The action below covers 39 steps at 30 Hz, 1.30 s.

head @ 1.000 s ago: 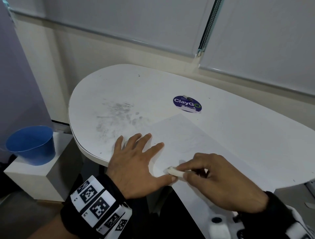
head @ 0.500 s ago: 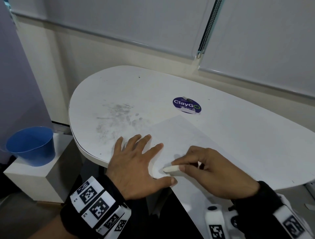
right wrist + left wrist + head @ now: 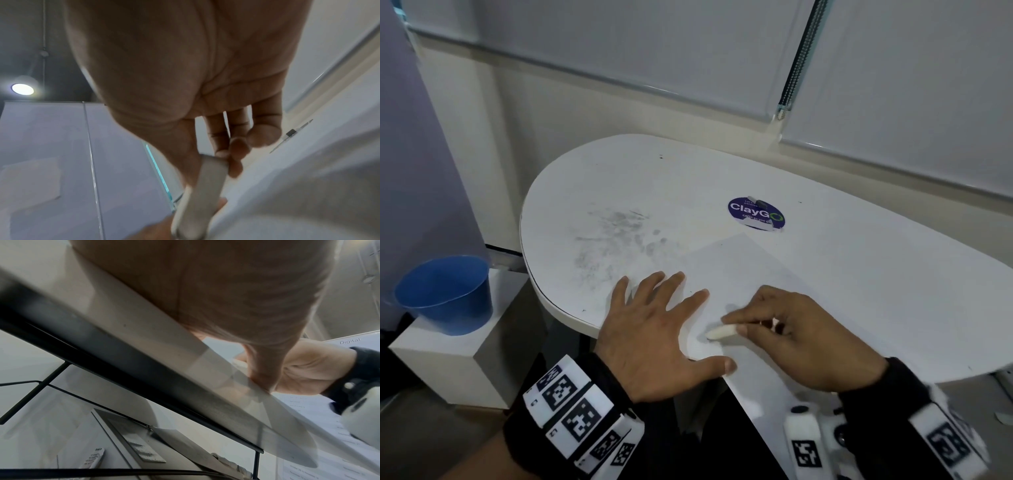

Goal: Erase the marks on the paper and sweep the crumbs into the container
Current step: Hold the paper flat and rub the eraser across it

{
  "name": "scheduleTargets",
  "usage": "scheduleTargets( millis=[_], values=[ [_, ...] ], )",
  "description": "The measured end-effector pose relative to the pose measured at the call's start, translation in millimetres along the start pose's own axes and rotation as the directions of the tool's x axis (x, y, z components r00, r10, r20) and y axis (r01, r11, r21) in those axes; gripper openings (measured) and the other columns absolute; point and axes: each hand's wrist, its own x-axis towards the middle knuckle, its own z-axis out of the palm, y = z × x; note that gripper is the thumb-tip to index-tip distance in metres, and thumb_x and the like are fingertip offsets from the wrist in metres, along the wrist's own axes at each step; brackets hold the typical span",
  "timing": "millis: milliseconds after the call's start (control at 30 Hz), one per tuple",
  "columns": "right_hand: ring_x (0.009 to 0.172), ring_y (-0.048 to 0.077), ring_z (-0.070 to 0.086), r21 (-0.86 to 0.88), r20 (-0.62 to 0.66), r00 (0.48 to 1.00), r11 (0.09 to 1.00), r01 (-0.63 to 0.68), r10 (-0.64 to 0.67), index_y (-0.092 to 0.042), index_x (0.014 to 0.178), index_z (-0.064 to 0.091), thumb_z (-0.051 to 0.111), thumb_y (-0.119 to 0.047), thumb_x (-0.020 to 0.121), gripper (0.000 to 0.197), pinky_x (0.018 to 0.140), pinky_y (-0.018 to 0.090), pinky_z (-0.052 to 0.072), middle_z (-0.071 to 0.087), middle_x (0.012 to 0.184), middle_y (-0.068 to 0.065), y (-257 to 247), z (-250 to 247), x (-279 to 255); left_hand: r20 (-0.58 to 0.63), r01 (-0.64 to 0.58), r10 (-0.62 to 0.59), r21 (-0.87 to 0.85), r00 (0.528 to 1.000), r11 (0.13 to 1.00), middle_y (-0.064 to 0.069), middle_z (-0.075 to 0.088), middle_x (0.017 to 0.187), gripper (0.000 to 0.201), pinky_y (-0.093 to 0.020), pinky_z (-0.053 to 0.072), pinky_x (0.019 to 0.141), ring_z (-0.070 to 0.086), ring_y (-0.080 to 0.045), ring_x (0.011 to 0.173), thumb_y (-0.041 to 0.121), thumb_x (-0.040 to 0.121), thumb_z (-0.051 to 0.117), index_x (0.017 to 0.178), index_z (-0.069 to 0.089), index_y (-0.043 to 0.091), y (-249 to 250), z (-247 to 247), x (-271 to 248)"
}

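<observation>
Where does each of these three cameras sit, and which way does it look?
Head: on the head, looking down at the table, paper, bucket; both hands show.
Left wrist: under the left hand, looking along the table edge; its palm and the right hand show.
Right wrist: under the right hand, looking along the fingers at the eraser.
Shared: head and right wrist both show the eraser.

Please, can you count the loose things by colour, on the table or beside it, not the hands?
White: 2, the paper and the eraser.
Blue: 2, the round sticker and the bucket on the box beside the table.
Total: 4.
</observation>
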Motion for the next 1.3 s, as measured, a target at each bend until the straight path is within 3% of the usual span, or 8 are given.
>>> scheduleTargets(
  millis=[67,300,533,667,800,967,1133,1300],
  values=[
    [0.086,0.004,0.059,-0.023,-0.037,0.999,1.0,-0.003,0.002,-0.045,0.109,0.071,0.06,-0.032,0.094,0.023,0.074,0.015,0.038,0.058,0.089,-0.013,1.8,5.6,5.6,0.0,-0.002,0.002,0.003,1.0,1.0,0.012,-0.005,0.166,0.11,-0.055,-0.009,0.119,-0.011,-0.013,0.151,0.104,0.057,0.015,0.153,0.005,0.051,0.7,-0.8,-0.3],
    [0.091,0.009,0.055,-0.055,0.038,0.999,0.998,-0.017,0.019,-0.06,0.105,0.066,0.062,-0.036,0.092,0.028,0.071,0.018,0.038,0.057,0.091,-0.013,10.5,-11.5,-19.8,-0.007,-0.009,0.009,0.0,1.0,1.0,0.011,-0.006,0.166,0.109,-0.056,-0.01,0.119,-0.012,-0.013,0.151,0.104,0.059,0.016,0.153,0.004,0.05,-1.1,-0.4,-0.3],
    [0.09,0.004,0.055,-0.094,-0.088,0.996,0.996,0.006,-0.014,-0.046,0.11,0.071,0.06,-0.035,0.094,0.022,0.072,0.013,0.037,0.055,0.089,-0.019,7.7,9.7,5.3,-0.009,-0.003,0.003,-0.009,1.0,1.0,0.013,-0.004,0.166,0.109,-0.055,-0.008,0.119,-0.011,-0.013,0.151,0.104,0.057,0.017,0.152,0.006,0.051,0.6,-0.2,-0.3],
    [0.094,0.005,0.053,-0.165,-0.04,0.999,0.986,-0.005,-0.001,-0.051,0.111,0.067,0.058,-0.041,0.094,0.023,0.074,0.017,0.037,0.054,0.089,-0.018,11.5,4.6,-6.9,-0.027,-0.008,0.008,0.001,1.0,1.0,0.012,-0.003,0.166,0.108,-0.055,-0.007,0.119,-0.01,-0.013,0.151,0.104,0.058,0.017,0.152,0.006,0.051,-0.3,-0.1,-1.8],
    [0.094,0.009,0.055,-0.076,0.011,1.0,0.997,-0.012,0.013,-0.059,0.106,0.066,0.058,-0.041,0.091,0.025,0.072,0.019,0.041,0.057,0.091,-0.013,7.2,-12.1,-30.0,-0.023,-0.018,0.018,0.007,1.0,1.0,0.011,-0.005,0.166,0.107,-0.056,-0.009,0.119,-0.011,-0.014,0.151,0.102,0.06,0.016,0.153,0.004,0.05,-0.9,0.7,-0.2],
    [0.089,0.003,0.056,-0.068,-0.095,0.995,0.997,-0.021,0.014,-0.053,0.106,0.069,0.061,-0.036,0.093,0.023,0.07,0.013,0.039,0.057,0.092,-0.02,12.6,-2.6,-22.7,-0.044,-0.021,0.021,0.016,0.999,1.0,0.012,-0.005,0.166,0.1,-0.056,-0.011,0.119,-0.012,-0.013,0.151,0.1,0.064,0.012,0.152,0.003,0.054,-1.4,2.4,-0.4],
    [0.088,0.005,0.056,-0.105,-0.193,0.98,0.992,-0.067,0.045,-0.054,0.112,0.066,0.058,-0.042,0.093,0.024,0.072,0.017,0.043,0.057,0.087,-0.016,26.8,10.0,-21.0,-0.059,-0.03,0.03,0.009,0.998,1.0,0.016,0.0,0.165,0.092,-0.055,-0.013,0.119,-0.01,-0.008,0.151,0.095,0.067,0.01,0.15,0.013,0.056,0.8,0.8,-1.4],
    [0.09,0.007,0.057,-0.06,-0.186,0.982,0.997,-0.049,0.037,-0.049,0.113,0.068,0.059,-0.04,0.092,0.025,0.072,0.012,0.041,0.058,0.085,-0.015,22.8,11.2,-23.5,-0.059,-0.016,0.015,-0.02,0.998,1.0,0.019,0.003,0.164,0.094,-0.055,-0.009,0.12,-0.008,-0.007,0.151,0.096,0.066,0.009,0.15,0.019,0.054,2.6,-1.3,-0.4]
  ],
)
